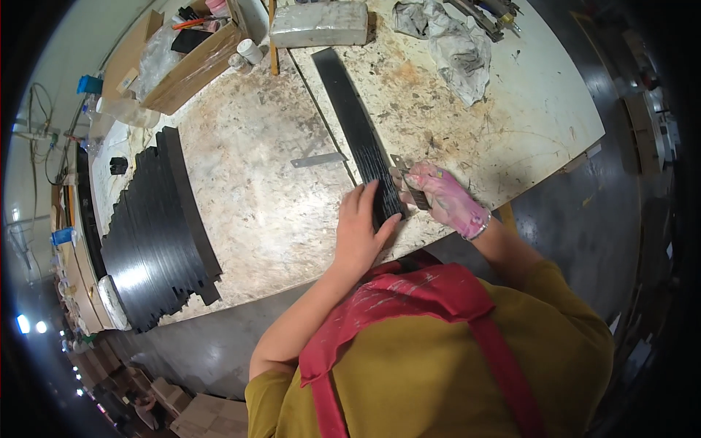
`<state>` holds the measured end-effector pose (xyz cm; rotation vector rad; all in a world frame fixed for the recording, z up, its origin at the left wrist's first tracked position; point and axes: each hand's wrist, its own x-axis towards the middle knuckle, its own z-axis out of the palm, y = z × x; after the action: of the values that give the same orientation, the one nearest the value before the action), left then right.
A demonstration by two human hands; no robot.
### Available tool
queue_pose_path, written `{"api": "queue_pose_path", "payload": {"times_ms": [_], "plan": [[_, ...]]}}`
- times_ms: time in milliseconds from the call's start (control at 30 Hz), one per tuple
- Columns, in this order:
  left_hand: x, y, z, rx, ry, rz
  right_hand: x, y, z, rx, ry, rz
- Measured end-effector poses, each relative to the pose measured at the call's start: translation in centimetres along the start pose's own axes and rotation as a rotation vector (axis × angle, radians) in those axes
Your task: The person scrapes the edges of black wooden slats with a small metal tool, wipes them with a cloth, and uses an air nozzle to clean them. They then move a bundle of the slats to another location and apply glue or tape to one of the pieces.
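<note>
A worn, stained workbench (241, 190) stands on a dark glossy floor (584, 219).

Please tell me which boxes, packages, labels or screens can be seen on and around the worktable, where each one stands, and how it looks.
Open brown cardboard box: far left corner of the table, rectangular, holding clear plastic wrap and small tools.
Whitish plastic-wrapped block: far edge of the table, long and rectangular.
Small white cylindrical container: right beside the cardboard box.
Brown cardboard cartons: on the floor, lower left, dim.
No screen or readable label shows.
</note>
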<state>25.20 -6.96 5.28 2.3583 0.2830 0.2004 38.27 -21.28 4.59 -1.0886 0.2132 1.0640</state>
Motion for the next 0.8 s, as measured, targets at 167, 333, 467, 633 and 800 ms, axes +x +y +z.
{"api": "queue_pose_path", "payload": {"times_ms": [167,333,467,633,800], "plan": [[-1.5,0.7,-2.8,-1.023,0.084,-0.661,-3.0,-0.3,3.2,0.243,-0.199,0.110],[-4.8,1.1,-9.0,-1.066,0.255,-0.654,-0.6,-1.5,5.8,-0.199,-0.245,-0.190],[-10.3,-1.3,-11.2,-0.895,0.493,-0.632,1.8,-3.7,7.0,-0.655,-0.188,-0.363],[-15.5,-2.6,-12.0,-0.933,0.647,-0.743,2.5,0.6,15.5,-1.361,-0.667,-0.569],[-18.7,-2.5,-11.2,-0.943,0.666,-0.833,3.6,9.2,22.7,-1.337,-1.199,-1.152]]}}
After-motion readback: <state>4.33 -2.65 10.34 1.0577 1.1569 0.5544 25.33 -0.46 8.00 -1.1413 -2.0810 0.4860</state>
